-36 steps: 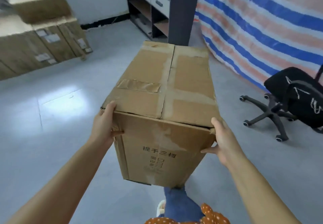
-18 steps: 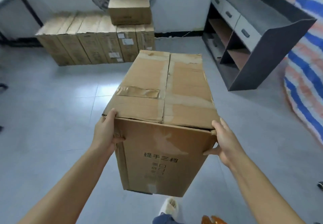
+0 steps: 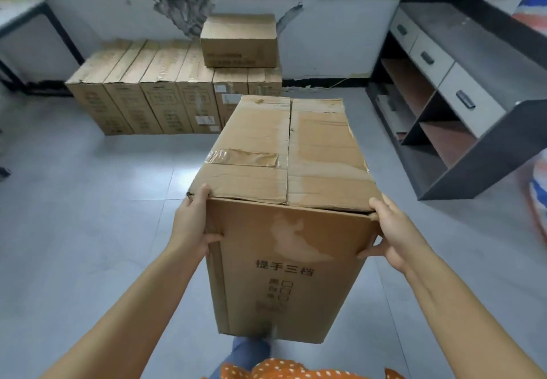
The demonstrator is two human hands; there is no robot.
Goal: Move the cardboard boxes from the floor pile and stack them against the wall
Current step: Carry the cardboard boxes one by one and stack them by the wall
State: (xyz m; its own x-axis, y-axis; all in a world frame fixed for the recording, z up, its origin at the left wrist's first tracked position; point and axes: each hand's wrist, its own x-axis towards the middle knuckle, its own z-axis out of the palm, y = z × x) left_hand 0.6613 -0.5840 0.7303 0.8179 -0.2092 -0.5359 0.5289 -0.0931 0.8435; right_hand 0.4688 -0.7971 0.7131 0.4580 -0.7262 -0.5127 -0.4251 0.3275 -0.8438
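Cardboard box [image 3: 284,171] gripped at near top corners by both hands [image 3: 192,224] — grey floor [image 3: 88,186] open ahead.

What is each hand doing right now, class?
Left hand: grips the cardboard box at its near left corner.
Right hand: grips the same box at its near right corner.

held brown cardboard box [image 3: 284,248], near face, lower centre of frame: black print "提手三档"; under it small characters with checkboxes, too blurred to read
row of brown cardboard boxes at the wall [image 3: 165,103], upper left: white labels, unreadable
small brown cardboard box on top of the row [image 3: 239,41]: dark print, unreadable
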